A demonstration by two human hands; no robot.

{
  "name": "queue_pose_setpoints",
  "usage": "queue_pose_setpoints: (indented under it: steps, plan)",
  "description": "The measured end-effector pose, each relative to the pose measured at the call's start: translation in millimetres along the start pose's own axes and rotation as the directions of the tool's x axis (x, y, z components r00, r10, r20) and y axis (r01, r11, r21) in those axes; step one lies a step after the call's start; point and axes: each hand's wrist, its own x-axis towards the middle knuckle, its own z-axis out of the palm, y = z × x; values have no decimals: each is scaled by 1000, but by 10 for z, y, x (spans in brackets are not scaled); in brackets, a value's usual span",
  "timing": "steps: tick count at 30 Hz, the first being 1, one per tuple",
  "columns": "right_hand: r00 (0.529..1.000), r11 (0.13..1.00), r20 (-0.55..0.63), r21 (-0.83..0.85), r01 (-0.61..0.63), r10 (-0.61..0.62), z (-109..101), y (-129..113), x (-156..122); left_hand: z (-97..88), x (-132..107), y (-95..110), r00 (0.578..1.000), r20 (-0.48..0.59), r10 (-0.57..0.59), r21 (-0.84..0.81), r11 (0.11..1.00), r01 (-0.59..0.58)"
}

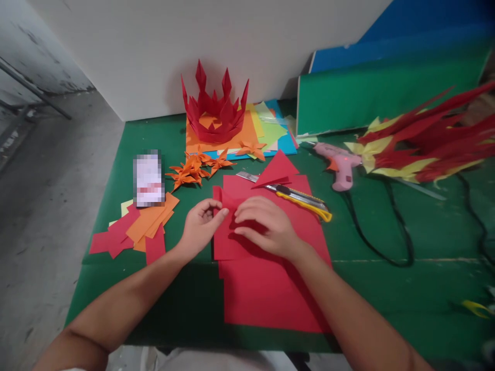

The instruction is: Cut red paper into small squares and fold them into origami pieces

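Observation:
My left hand pinches the edge of a piece of red paper, its thumb and fingertips together. Just to its right hovers my right hand, fingers curved and thumb held apart, with nothing visible in its grasp. Both are over red paper sheets stacked unevenly on the green table. On the stack, beyond my right hand, lies a yellow utility knife with its blade out. A red folded paper triangle rests behind the knife. Red on red makes the held piece's outline hard to follow.
A red paper crown stands on coloured sheets at the back, near orange paper flowers. Left are a phone and paper strips. Right are a pink glue gun, its black cord and a red-yellow paper piece.

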Motion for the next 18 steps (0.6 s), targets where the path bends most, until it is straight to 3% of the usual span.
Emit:
queue_pose_setpoints:
  steps: [3, 5, 8, 11, 14, 18]
  plan:
    - [951, 947, -99, 171, -273, 292, -8, 22, -1, 5, -17, -2, 999, 27, 20, -35, 999, -19]
    - [904, 875, -13, 256, -411, 428, -24, 39, 4, 9, -34, -2, 998, 46, 41, -49, 998, -39]
    - [833, 803, 197, 226, -551, 517, -47, 42, 20, 6, -48, -5, 994, 72, 78, 2, 997, -79]
    - [753, 734, 310, 201, -649, 581, -50, 28, 29, -3, -43, -14, 992, 85, 89, 21, 996, -91]
    - [698, 649, 343, 264, -714, 628, -45, 21, 36, -2, -33, -19, 995, 92, 50, -68, 997, -44]
    - [672, 588, 295, 331, -738, 679, -42, 28, 47, 14, -29, -10, 997, 62, 47, -217, 976, -33]
